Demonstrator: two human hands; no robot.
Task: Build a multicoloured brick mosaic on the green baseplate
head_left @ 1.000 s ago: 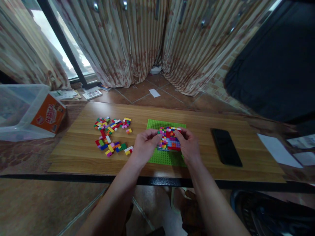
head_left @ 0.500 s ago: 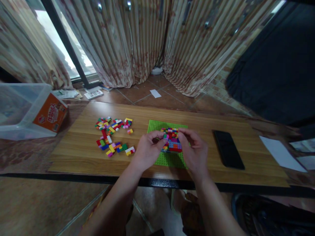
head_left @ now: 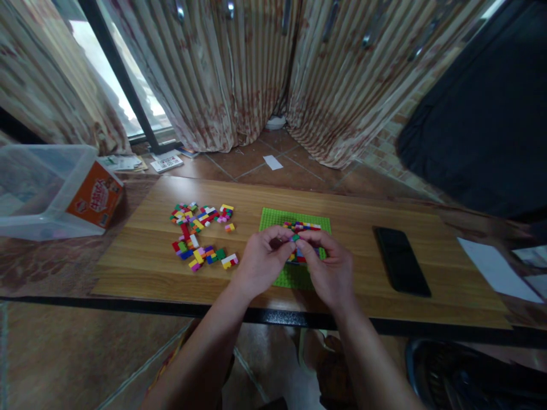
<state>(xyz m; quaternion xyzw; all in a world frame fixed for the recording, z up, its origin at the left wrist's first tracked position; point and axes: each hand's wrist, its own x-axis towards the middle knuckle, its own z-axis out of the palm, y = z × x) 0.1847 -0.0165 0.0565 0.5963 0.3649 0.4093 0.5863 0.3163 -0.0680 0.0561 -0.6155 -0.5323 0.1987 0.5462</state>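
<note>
A green studded baseplate [head_left: 273, 217] lies on the table, bearing a build of many-coloured toy bricks [head_left: 304, 226]. Over this build my two hands meet at the fingertips. My left hand [head_left: 267, 256] is closed in a pinch on a small green toy brick [head_left: 295, 237]. From the other side, the thumb and finger of my right hand [head_left: 330, 266] close on the same brick. Both hands cover much of the build, so its near part is mostly hidden. Loose toy bricks [head_left: 198, 254] in several colours are spread to the left of my left hand.
A black phone [head_left: 401, 261] lies on the wooden table [head_left: 141, 267] at the right, with white paper [head_left: 498, 267] beyond it. A clear plastic bin [head_left: 51, 219] with an orange label stands past the left end. Curtains [head_left: 239, 85] hang behind.
My right hand has moved left from the right side of the build to meet my left fingertips at the green brick. The view has shifted slightly.
</note>
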